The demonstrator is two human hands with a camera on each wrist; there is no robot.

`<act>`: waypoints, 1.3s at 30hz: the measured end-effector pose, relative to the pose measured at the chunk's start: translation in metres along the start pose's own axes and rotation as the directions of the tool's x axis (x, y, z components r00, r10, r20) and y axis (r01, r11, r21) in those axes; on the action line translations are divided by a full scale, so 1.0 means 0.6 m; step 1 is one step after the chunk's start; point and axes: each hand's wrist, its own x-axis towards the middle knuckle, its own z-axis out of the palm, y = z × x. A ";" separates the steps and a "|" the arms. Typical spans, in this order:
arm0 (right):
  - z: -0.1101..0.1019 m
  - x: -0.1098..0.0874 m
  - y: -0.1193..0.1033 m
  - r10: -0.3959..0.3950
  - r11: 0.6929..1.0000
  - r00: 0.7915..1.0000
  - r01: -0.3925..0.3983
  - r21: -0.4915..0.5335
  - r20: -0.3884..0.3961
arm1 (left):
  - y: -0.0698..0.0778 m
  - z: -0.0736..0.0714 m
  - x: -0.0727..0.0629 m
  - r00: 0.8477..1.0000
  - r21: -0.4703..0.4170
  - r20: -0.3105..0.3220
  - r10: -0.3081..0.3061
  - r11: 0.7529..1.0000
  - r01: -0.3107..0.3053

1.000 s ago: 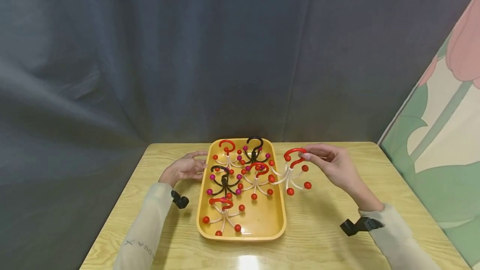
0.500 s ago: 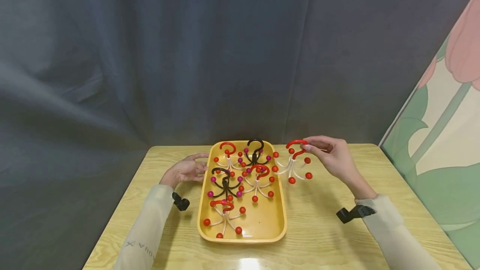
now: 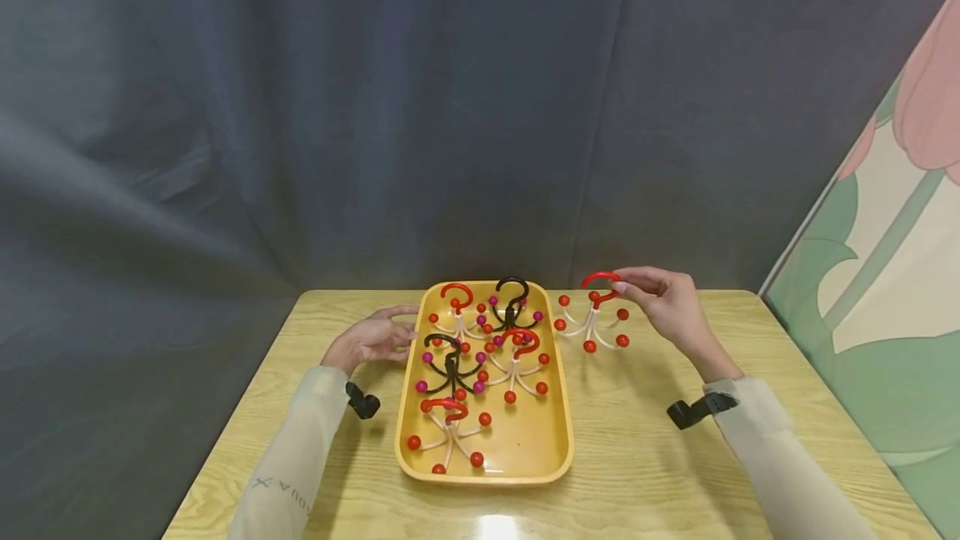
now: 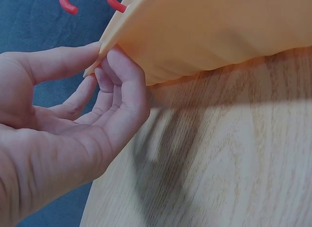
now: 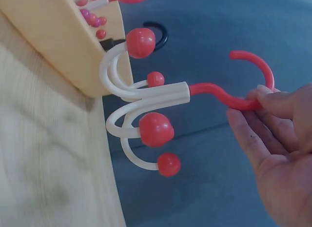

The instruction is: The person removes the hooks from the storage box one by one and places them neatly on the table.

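Note:
My right hand (image 3: 670, 311) pinches a small hanger (image 3: 592, 323) by its red hook, to the right of the yellow tray (image 3: 525, 448). Curved white arms tipped with red balls spread from the hanger's stem, which the right wrist view shows beneath the hook (image 5: 212, 86). Over at the tray's left side, my left hand (image 3: 373, 338) holds the rim between thumb and fingers, as the left wrist view shows. Inside the tray lie similar hangers: three with red hooks, such as the front one (image 3: 450, 432), and two black ones (image 3: 451, 365) with magenta balls.
A pale wooden table (image 3: 645, 473) carries the tray. A dark blue-grey curtain (image 3: 480, 107) hangs behind the table's back edge. To the right stands a panel (image 3: 885, 248) with a painted tulip.
My right hand has moved a little farther back, carrying the red-hooked hanger away from the tray's right rim. The left hand stays at the tray's rim.

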 end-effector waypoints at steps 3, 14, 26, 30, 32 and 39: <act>0.000 0.009 0.013 0.021 1.000 1.000 -0.021 0.016 0.009 | 0.002 -0.001 0.001 1.000 -0.005 -0.010 -0.005 1.000 0.005; 0.011 0.034 0.062 0.063 0.996 0.998 -0.065 0.054 0.023 | -0.004 -0.001 0.002 0.999 -0.008 -0.029 -0.015 1.000 0.015; 0.034 0.051 0.103 0.061 0.997 0.998 -0.063 0.044 0.028 | -0.002 0.001 -0.003 0.999 0.009 -0.047 -0.014 1.000 0.015; 0.042 0.057 0.112 0.070 0.996 0.997 -0.072 0.057 0.028 | -0.001 0.001 -0.003 0.999 0.007 -0.051 -0.013 1.000 0.014; 0.045 0.061 0.116 0.080 0.995 0.996 -0.082 0.061 0.029 | -0.001 0.000 -0.002 0.999 0.005 -0.049 -0.012 1.000 0.012; 0.054 0.068 0.121 0.101 0.993 0.995 -0.102 0.058 0.025 | 0.001 -0.001 0.002 0.999 -0.003 -0.043 -0.023 1.000 0.023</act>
